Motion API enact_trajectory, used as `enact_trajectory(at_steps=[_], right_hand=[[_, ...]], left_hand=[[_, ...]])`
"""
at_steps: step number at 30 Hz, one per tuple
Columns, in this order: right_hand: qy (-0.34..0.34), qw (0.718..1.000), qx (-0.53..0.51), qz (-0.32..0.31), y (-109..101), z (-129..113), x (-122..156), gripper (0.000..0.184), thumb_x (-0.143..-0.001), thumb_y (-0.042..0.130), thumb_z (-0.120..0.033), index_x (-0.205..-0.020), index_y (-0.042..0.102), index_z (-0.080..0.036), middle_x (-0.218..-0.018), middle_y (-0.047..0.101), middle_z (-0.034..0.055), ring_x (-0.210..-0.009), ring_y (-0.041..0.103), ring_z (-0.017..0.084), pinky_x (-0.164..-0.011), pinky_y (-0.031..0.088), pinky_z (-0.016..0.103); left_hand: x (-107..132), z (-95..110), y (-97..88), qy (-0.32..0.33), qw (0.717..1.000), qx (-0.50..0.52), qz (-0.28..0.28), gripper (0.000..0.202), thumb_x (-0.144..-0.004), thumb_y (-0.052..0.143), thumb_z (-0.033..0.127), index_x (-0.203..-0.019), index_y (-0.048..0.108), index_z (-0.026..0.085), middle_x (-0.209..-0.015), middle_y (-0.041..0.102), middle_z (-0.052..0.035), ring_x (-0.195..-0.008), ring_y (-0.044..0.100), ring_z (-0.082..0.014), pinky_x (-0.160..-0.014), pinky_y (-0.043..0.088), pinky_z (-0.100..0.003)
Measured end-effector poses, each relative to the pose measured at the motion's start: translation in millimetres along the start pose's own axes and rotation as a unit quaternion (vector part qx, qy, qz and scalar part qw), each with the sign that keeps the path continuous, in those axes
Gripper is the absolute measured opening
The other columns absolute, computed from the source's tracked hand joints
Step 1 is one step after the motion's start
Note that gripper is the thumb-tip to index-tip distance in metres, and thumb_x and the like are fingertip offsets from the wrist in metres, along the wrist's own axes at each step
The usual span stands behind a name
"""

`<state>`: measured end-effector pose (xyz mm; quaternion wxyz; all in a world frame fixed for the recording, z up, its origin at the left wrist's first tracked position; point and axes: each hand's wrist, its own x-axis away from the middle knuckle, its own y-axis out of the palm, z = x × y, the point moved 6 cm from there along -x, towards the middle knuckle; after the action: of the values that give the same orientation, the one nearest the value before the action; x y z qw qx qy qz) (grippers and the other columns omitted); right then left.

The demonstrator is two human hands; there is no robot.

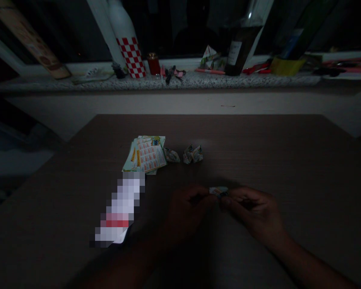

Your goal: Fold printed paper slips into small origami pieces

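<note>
left hand: the left hand (188, 210) sits low over the table (289, 160), thumb and fingers pinched together on the left end of the small folded paper (218, 190).
right hand: the right hand (254, 210) mirrors it, fingertips clamped on the right end of the same piece; the two hands nearly touch.
small folded paper: held between both hands just above the table, near its front middle and well apart from the other paper; its folds are too dark to make out.
nearby paper: a stack of printed sheets (146, 154) lies beyond the left hand; two folded pieces (193, 154) sit just beside it, to its right.
blurred item: a light oblong thing (120, 208) lies left of the left hand, its detail hidden.
sill: a checkered bottle (129, 48), a red jar (153, 63) and a dark bottle (239, 48) stand on the window sill (198, 81), well apart from the hands.
risk: the light is very poor and the piece is tiny, so i judge a crease could go crooked, or the paper tear if the two pinches pull against each other; a slack pinch could let it drop.
</note>
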<state>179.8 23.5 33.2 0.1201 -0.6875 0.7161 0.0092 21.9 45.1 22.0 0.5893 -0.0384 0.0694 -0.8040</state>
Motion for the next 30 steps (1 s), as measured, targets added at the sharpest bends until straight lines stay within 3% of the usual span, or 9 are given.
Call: enact_trajectory(at_steps=[4,9,15,18,25,30], right_hand=[[0.015,0.999,-0.017,-0.024,4,5,-1,0.007,-0.077,0.07,-0.024,-0.076,0.069,-0.017,-0.061,0.072,0.0019,-0.053,0.067,0.014,-0.05,0.053,0.021],[-0.032,0.993,0.088,-0.068,6,1,-1,0.011,-0.081,0.068,-0.028,-0.076,0.072,-0.019,-0.068,0.073,0.0022,-0.059,0.067,0.014,-0.054,0.052,0.021],[-0.055,0.987,0.105,-0.106,8,-1,0,0.021,-0.088,0.06,-0.029,-0.072,0.069,-0.017,-0.062,0.068,0.0006,-0.055,0.063,0.012,-0.053,0.048,0.02],[-0.06,0.98,0.115,-0.153,14,0,4,0.027,-0.092,0.053,-0.029,-0.072,0.067,-0.016,-0.061,0.065,0.0004,-0.054,0.06,0.011,-0.052,0.045,0.02],[-0.075,0.972,0.105,-0.196,21,-3,10,0.032,-0.094,0.046,-0.028,-0.068,0.061,-0.017,-0.056,0.057,-0.0005,-0.051,0.052,0.011,-0.049,0.039,0.022],[-0.073,0.97,0.11,-0.202,23,-4,11,0.036,-0.095,0.044,-0.029,-0.062,0.054,-0.019,-0.051,0.042,-0.0041,-0.045,0.042,0.01,-0.045,0.033,0.023]], left_hand=[[-3,9,-1.2,0.028,0.997,-0.071,-0.024,0.014,-0.082,0.063,0.023,-0.071,0.067,0.015,-0.065,0.062,0.0017,-0.06,0.052,-0.0111,-0.057,0.038,-0.021],[-3,15,2.2,0.092,0.982,-0.128,-0.109,0.013,-0.084,0.061,0.022,-0.075,0.065,0.014,-0.066,0.057,0.0019,-0.061,0.05,-0.0105,-0.059,0.036,-0.022],[2,13,4.0,0.123,0.975,-0.14,-0.118,0.023,-0.092,0.048,0.028,-0.08,0.062,0.015,-0.07,0.058,0.0006,-0.064,0.052,-0.0111,-0.061,0.037,-0.022],[4,14,7.5,0.125,0.972,-0.143,-0.137,0.026,-0.094,0.043,0.028,-0.079,0.059,0.015,-0.07,0.057,0.0004,-0.064,0.052,-0.0112,-0.061,0.038,-0.022],[8,21,13.5,0.2,0.955,-0.166,-0.144,0.034,-0.096,0.035,0.03,-0.066,0.045,0.017,-0.061,0.043,0.0024,-0.055,0.041,-0.0098,-0.053,0.031,-0.024],[6,19,16.9,0.181,0.957,-0.162,-0.159,0.036,-0.096,0.035,0.031,-0.063,0.041,0.018,-0.059,0.041,0.0034,-0.053,0.039,-0.0092,-0.052,0.029,-0.024]])
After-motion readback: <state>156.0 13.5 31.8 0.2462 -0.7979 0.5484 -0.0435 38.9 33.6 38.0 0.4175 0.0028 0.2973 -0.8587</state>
